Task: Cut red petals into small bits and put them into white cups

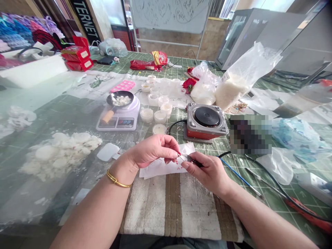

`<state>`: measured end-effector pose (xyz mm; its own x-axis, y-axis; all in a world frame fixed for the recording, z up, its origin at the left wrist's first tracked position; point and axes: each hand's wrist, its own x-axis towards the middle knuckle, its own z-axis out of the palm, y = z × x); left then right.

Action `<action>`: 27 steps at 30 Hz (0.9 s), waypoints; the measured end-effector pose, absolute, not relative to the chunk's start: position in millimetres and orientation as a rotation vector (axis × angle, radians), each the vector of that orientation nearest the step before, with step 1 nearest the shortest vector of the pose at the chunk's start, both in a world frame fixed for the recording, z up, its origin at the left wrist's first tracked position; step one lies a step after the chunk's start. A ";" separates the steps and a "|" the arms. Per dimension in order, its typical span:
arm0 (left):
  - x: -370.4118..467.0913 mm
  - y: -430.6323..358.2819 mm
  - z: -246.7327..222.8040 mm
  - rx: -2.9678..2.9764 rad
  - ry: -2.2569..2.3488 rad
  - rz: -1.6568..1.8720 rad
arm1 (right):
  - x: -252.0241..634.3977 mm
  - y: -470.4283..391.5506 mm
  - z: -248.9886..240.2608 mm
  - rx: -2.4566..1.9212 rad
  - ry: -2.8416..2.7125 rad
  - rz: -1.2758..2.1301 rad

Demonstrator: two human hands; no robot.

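One slim tool with a dark handle (195,162) is at the near middle of the scene, above a sheet of white paper (153,171). Its long axis runs roughly left to right, the thin metal end pointing left and slightly toward the far side. The right hand (211,172) grasps the handle, thumb and fingers closed around it. From the left, the left hand (157,150) meets the tip, thumb and forefinger pinched on a small red bit (178,153) (too small to name), the other fingers loosely curled; whether metal and red bit touch I cannot tell.

Under the forearms, nearest the person, lies a striped cloth (153,211). Just beyond the right hand is a hot plate (206,117) with a red body. Farther left, several small cups (160,117) with pale contents stand near a white scale (134,110), which bears a black pan (110,100) of white chunks. More white chunks (62,152) are heaped at the left. On the far right, a clear bag (237,84) of pale grains leans near the hot plate; a whiteboard (171,15) stands beyond the table.
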<state>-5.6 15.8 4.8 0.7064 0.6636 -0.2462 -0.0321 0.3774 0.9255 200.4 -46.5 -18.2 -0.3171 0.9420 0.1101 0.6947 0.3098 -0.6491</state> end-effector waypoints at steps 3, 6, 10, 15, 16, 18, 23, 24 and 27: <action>-5.5 15.8 5.0 1.111 0.677 0.489 | 200.6 -45.7 -18.3 -1.449 -2.122 0.693; -5.6 15.9 5.0 1.114 0.680 0.486 | 200.6 -45.7 -18.3 -1.453 -2.124 0.694; -5.7 16.1 4.3 1.111 0.674 0.496 | 200.1 -46.2 -18.6 -1.452 -2.085 0.691; -6.0 16.2 3.7 1.115 0.672 0.492 | 199.8 -46.5 -17.7 -1.440 -2.099 0.686; -6.0 16.2 3.8 1.118 0.674 0.489 | 200.0 -46.4 -17.5 -1.443 -2.103 0.689; -6.1 16.1 4.0 1.126 0.675 0.488 | 200.3 -46.1 -17.4 -1.450 -2.111 0.701; -5.8 15.8 5.0 1.137 0.675 0.490 | 201.0 -45.7 -18.0 -1.451 -2.117 0.708; -5.7 15.7 5.2 1.136 0.676 0.490 | 200.9 -45.9 -18.1 -1.451 -2.114 0.705; -5.4 15.3 5.5 1.130 0.669 0.489 | 200.3 -46.4 -17.8 -1.443 -2.092 0.690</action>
<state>-5.4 15.3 5.5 0.7093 0.6639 -0.2369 -0.0236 0.3583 0.9333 200.3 -46.4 -17.8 -0.3113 0.9430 0.1178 0.6879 0.3091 -0.6567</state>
